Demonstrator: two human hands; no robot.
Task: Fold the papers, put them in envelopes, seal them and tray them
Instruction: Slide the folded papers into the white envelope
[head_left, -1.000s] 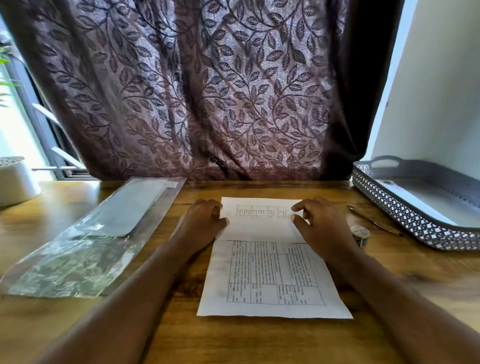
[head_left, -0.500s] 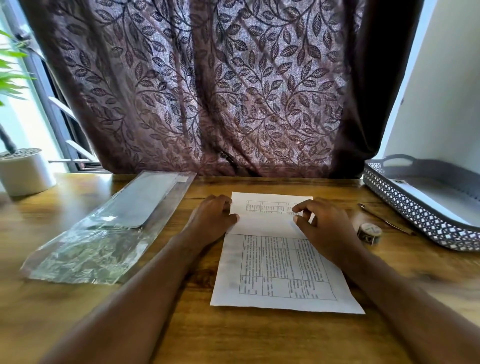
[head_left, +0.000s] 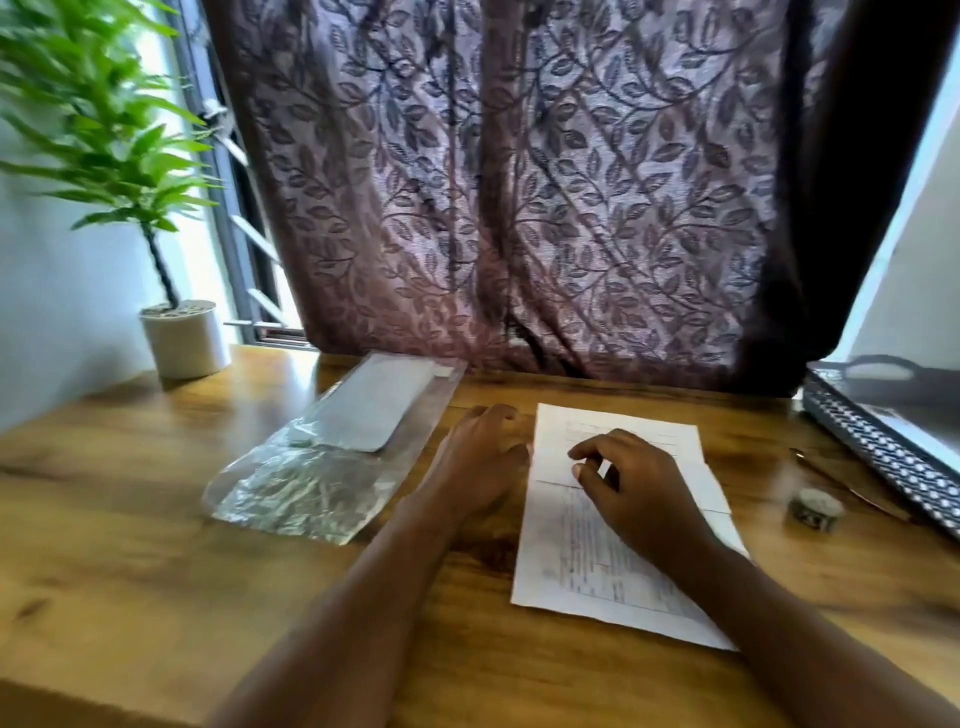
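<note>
A printed white paper (head_left: 597, 566) lies on the wooden table (head_left: 130, 519), its far end folded down over the sheet as a flap (head_left: 556, 447). My right hand (head_left: 639, 493) rests on that flap, its bent fingertips touching the paper near the crease. My left hand (head_left: 483, 457) lies on the table just beside the paper's left edge, fingers loosely curled and holding nothing. To the left, a clear plastic pack (head_left: 306, 488) holds grey envelopes (head_left: 374, 410). The grey lattice tray (head_left: 883, 452) stands at the far right.
A small roll of tape (head_left: 813, 512) and a thin pen-like tool (head_left: 852, 480) lie between the paper and the tray. A potted plant (head_left: 184, 340) stands at the back left corner. A patterned curtain (head_left: 519, 208) hangs behind the table.
My right hand slid left along the folded flap toward its middle. My left hand shifted off the paper to its left edge. The view turned left, bringing the plant in.
</note>
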